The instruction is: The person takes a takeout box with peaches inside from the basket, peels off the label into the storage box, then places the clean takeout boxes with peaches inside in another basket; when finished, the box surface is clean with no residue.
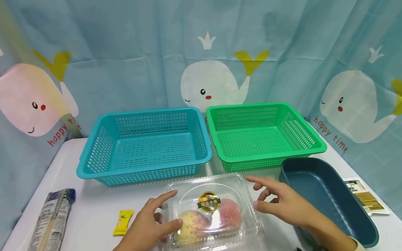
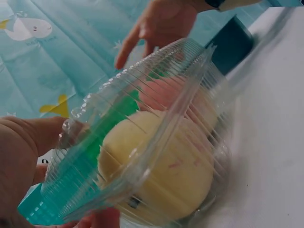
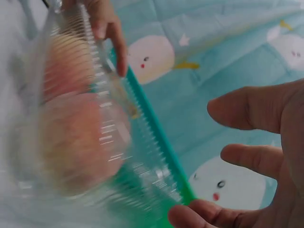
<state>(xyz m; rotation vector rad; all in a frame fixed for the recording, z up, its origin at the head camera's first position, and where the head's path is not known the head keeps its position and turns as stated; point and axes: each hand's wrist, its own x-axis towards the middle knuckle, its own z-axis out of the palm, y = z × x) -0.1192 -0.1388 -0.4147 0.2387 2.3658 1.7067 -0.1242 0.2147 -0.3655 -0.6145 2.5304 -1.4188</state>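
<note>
A clear plastic fruit box (image 1: 215, 243) with a hinged lid and a round dark sticker (image 1: 208, 202) lies in front of me. Inside are a yellowish peach (image 1: 190, 225) with pink specks and a pink peach (image 1: 230, 213). At the box's left side is my left hand (image 1: 149, 223), thumb and index finger reaching over the lid's edge, some fingers partly hidden. My right hand (image 1: 286, 201) hovers by the right side, fingers spread and holding nothing. The right wrist view shows its fingertips (image 3: 228, 111) apart from the lid.
Behind the box stand a blue basket (image 1: 145, 169) and a green basket (image 1: 271, 161). A dark blue tub (image 1: 330, 197) sits under the right forearm, beside a flat packet (image 1: 367, 196). To the left lie a small yellow packet (image 1: 123, 222) and a long silvery package (image 1: 44, 246).
</note>
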